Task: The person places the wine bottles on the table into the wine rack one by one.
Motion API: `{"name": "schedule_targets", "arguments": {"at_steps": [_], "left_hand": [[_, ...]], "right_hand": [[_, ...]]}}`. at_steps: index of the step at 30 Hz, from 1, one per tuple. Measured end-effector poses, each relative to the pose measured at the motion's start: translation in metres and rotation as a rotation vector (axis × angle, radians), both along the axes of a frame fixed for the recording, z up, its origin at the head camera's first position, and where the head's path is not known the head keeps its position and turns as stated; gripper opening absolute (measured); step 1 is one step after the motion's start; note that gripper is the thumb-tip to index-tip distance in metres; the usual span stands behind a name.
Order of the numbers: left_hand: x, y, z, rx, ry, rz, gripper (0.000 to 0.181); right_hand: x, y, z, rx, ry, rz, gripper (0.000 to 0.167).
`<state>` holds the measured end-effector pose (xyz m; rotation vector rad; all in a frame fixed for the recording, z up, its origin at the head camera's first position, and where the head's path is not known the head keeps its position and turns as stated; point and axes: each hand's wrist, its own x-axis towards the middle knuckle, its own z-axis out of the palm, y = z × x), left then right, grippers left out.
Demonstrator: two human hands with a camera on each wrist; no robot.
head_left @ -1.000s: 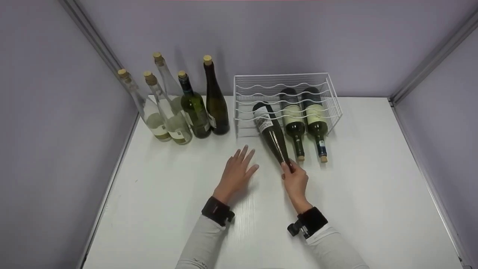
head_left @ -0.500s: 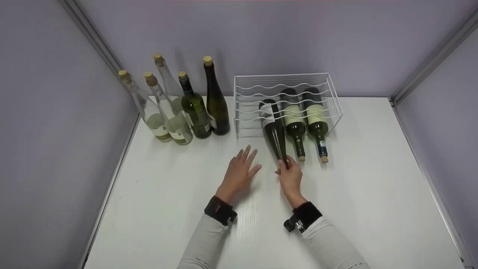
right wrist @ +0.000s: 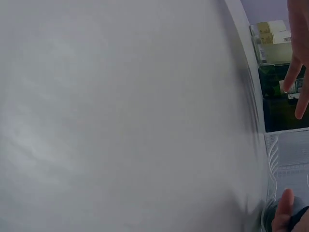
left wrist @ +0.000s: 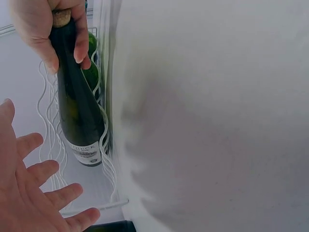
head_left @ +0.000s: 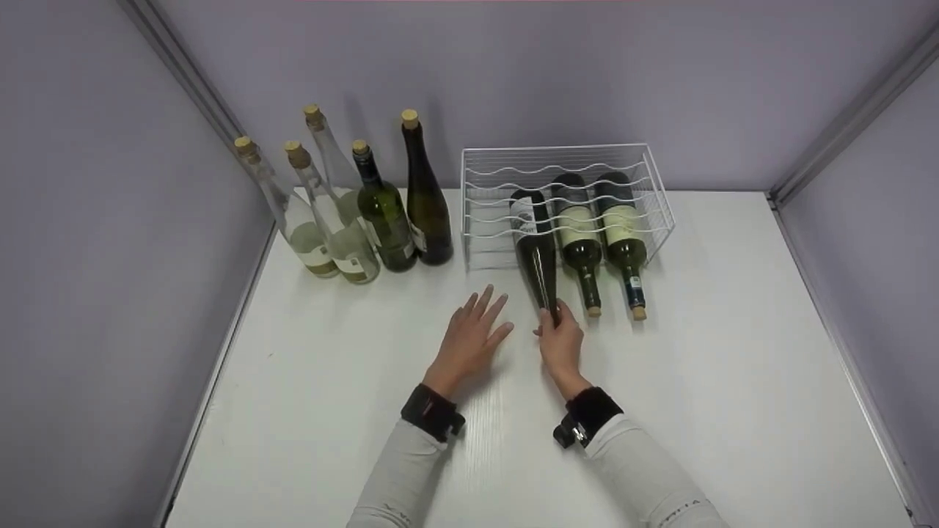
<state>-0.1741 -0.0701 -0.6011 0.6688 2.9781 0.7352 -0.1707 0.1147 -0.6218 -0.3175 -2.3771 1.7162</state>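
My right hand (head_left: 562, 345) grips the neck of a dark wine bottle (head_left: 539, 260), fingers on one side and thumb on the other. The bottle lies on its side, base inward, in the white wire rack (head_left: 488, 236), beside two other lying bottles. In the left wrist view the held bottle (left wrist: 77, 104) shows a white label near its base and a cork at its neck. My left hand (head_left: 466, 343) is spread over the table in front of the rack, apart from the bottles, holding nothing.
Left of the rack stand corked bottles: a brown one (head_left: 427, 205), a green one (head_left: 385, 220) and several clear ones (head_left: 345, 246). Two green bottles (head_left: 581, 253) (head_left: 623, 249) lie in the rack's right part, necks outward. Grey walls enclose the white table (head_left: 733, 352).
My right hand has moved left and slightly forward, swinging the bottle's neck leftward. The bottle has slid deeper into the rack and now lies straighter. My left hand has barely shifted.
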Motion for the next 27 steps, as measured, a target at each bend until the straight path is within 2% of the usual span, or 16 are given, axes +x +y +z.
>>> {"name": "schedule_targets", "arguments": {"at_steps": [7,12,17,27], "left_hand": [[-0.001,-0.001,-0.002,0.0,0.001,-0.006,0.063],[0.0,-0.002,-0.001,-0.005,-0.013,-0.002,0.062],[0.001,-0.003,0.0,0.016,-0.021,-0.001,0.064],[0.0,-0.004,-0.002,0.014,-0.011,-0.001,0.064]], "right_hand": [[-0.01,0.0,-0.002,0.032,-0.017,0.034,0.041],[-0.018,0.002,-0.004,0.06,-0.052,0.091,0.041],[-0.022,0.003,-0.002,0.036,-0.092,0.142,0.043],[-0.029,0.007,0.0,-0.048,-0.145,0.169,0.043]]}}
